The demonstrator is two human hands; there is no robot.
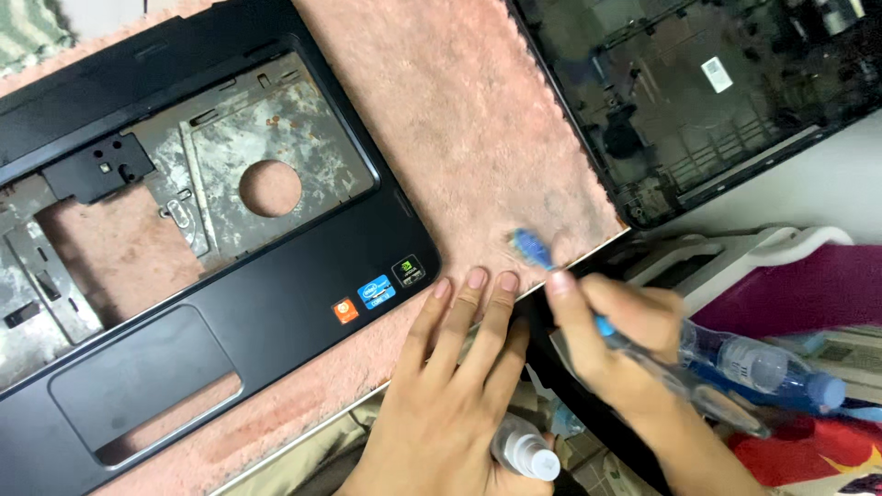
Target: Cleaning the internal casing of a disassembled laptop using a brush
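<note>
The right hand (611, 321) grips a blue toothbrush (537, 253), its bristles pressed to the pink cloth (459, 119) just right of the laptop palmrest frame (276, 303). The left hand (450, 367) lies flat and empty, fingers spread on the cloth beside the frame's lower right corner.

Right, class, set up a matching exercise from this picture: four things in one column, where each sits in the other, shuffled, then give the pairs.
Things:
1. palmrest frame
2. bottom case
3. toothbrush
4. left hand

Places:
A. held in the right hand
B. top right corner
C. flat on the pink cloth, fingers spread
D. left side, on the cloth

Pairs: 1-D, 2-B, 3-A, 4-C
</note>
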